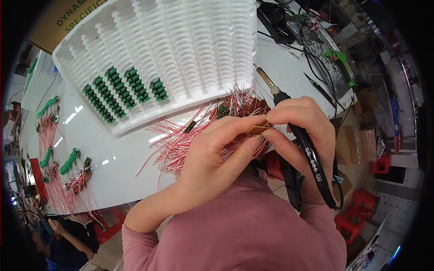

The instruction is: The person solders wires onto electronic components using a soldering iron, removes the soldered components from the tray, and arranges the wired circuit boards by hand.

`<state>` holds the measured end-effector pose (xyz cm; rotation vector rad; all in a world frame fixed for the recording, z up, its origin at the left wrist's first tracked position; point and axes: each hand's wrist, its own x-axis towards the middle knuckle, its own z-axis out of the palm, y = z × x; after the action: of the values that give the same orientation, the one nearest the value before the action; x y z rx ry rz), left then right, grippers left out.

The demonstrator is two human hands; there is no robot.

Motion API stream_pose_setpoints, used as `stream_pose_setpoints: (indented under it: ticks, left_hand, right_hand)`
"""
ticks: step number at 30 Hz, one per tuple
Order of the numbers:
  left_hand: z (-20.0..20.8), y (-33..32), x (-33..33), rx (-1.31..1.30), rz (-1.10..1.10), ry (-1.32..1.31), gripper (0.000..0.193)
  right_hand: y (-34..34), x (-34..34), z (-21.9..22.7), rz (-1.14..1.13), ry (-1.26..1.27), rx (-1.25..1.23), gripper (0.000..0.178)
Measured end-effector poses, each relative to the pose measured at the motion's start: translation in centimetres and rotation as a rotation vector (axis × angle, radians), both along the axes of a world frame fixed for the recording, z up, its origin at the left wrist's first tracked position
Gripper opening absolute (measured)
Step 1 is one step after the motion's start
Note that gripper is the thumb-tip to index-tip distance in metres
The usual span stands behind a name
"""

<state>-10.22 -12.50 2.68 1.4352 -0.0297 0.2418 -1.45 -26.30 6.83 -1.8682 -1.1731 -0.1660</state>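
My left hand (pixel 214 151) pinches a small brown circuit board (pixel 258 129) between thumb and fingers. My right hand (pixel 307 124) meets it at the board's other edge, fingertips closed there. That same right hand carries a black-handled soldering iron (pixel 313 165), its metal tip pointing up and away from the board. Beneath and beyond my hands lies a heap of red and white wires (pixel 178 147), with brown boards (pixel 244 108) at its far end. A small dark component (pixel 190 127) rests on the wires. My fingers partly cover the held board.
A white foam tray (pixel 194 49) holds rows of green boards (pixel 116 92). Wired green coil-like bundles (pixel 70 161) lie at the left, near a co-worker (pixel 68 239). At the right are a black stand (pixel 276 22), loose cables, a pen-like tool (pixel 318 89) and red stools (pixel 357 214).
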Motion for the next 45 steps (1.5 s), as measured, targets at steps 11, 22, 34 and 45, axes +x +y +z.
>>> stream_pose_setpoints:
  ticks: [11,22,34,45]
  left_hand:
    - [1.1,-0.7,0.3,0.049,0.140,-0.080,0.030]
    - [1.4,0.0,0.3,0.247,0.187,-0.154,0.033]
    - [1.3,0.7,0.1,0.341,0.258,-0.211,0.036]
    - [1.9,2.0,-0.2,0.564,0.160,-0.240,0.043]
  right_hand:
    - [-0.7,-0.7,0.5,-0.063,0.093,0.011,0.031]
    - [-0.5,-0.2,0.2,0.014,0.080,0.085,0.031]
    - [0.6,-0.4,0.2,0.008,0.107,0.082,0.027]
    - [0.9,-0.7,0.7,0.009,0.028,-0.007,0.026]
